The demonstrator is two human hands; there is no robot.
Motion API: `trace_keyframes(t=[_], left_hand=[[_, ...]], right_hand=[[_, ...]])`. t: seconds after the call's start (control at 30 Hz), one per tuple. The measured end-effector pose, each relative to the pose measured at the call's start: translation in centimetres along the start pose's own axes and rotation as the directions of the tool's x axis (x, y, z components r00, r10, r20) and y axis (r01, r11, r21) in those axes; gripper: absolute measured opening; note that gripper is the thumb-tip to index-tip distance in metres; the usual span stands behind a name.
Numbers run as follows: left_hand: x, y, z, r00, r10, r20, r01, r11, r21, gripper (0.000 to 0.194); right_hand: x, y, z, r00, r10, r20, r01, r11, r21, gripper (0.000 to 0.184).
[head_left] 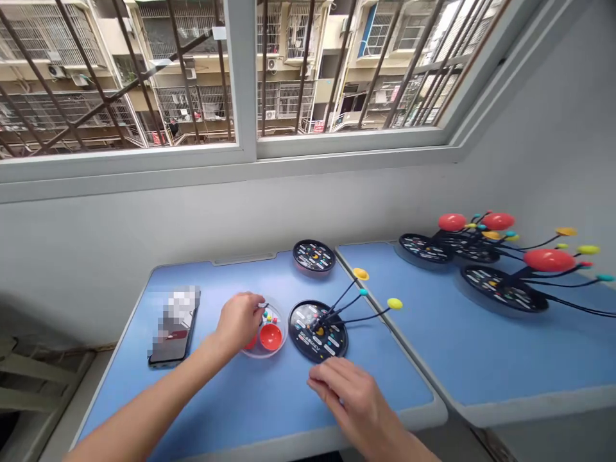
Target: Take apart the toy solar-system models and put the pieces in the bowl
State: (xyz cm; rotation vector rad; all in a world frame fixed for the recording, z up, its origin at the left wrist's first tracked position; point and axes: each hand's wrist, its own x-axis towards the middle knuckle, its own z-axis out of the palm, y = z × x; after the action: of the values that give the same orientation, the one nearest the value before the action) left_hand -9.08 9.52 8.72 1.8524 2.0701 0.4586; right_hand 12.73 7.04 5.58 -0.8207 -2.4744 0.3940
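Note:
My left hand (240, 319) reaches over the rim of a clear round dish (283, 340), fingers drawn together. A small dark bit shows at its fingertips, too small to name. Inside the dish lie a red half-ball shell (271, 337), a second red piece partly under my hand, and several small coloured beads (269, 317). Just right of it lies a black printed disc base (308, 340) with thin black arms carrying an orange ringed ball (360, 274), a teal ball (363, 292) and a yellow ball (394, 303). My right hand (349, 391) is closed near the disc's front edge; whatever it may hold is hidden.
A phone (176, 327) lies at the left of the blue table (216, 404). Behind the disc sits another round black-topped case (314, 256). On the adjoining right table stand several built models with red balls (548, 260). A wall and barred window lie behind.

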Motion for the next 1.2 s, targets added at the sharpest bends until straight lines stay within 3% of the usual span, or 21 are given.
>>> trace_keyframes(t=[0.1, 0.27, 0.43, 0.57, 0.8, 1.07, 1.2], left_hand=[[-1.8, 2.4, 1.3, 0.999, 0.046, 0.002, -0.045, 0.993, -0.113, 0.025], [-3.8, 6.0, 5.5, 0.997, 0.066, 0.031, -0.051, 0.934, -0.353, 0.028], [-4.5, 7.1, 8.1, 0.984, 0.177, 0.012, -0.173, 0.971, -0.165, 0.023], [-4.8, 6.9, 8.6, 0.969, 0.232, 0.081, -0.231, 0.973, -0.023, 0.016], [-4.2, 6.6, 10.0, 0.977, 0.21, 0.046, -0.212, 0.975, 0.063, 0.022], [-4.1, 6.6, 10.1, 0.975, 0.217, 0.044, -0.217, 0.976, -0.007, 0.028], [-4.5, 6.8, 9.2, 0.979, 0.203, 0.008, -0.201, 0.974, -0.107, 0.022]], right_hand=[[-0.3, 1.6, -1.4, 0.994, 0.097, -0.058, -0.095, 0.995, 0.035, 0.019], [1.6, 4.6, -2.5, 0.956, 0.279, -0.088, -0.278, 0.96, 0.029, 0.008], [3.6, 6.7, -1.8, 0.974, 0.222, -0.039, -0.222, 0.975, -0.007, 0.021], [4.4, 7.7, -1.0, 0.984, 0.18, -0.002, -0.18, 0.984, -0.008, 0.021], [5.1, 8.1, -0.9, 0.992, 0.125, 0.021, -0.126, 0.991, 0.04, 0.018], [5.9, 6.5, -4.2, 0.997, 0.063, -0.044, -0.06, 0.996, 0.073, 0.015], [5.8, 4.1, -5.9, 0.996, -0.001, -0.085, 0.008, 0.997, 0.08, 0.015]])
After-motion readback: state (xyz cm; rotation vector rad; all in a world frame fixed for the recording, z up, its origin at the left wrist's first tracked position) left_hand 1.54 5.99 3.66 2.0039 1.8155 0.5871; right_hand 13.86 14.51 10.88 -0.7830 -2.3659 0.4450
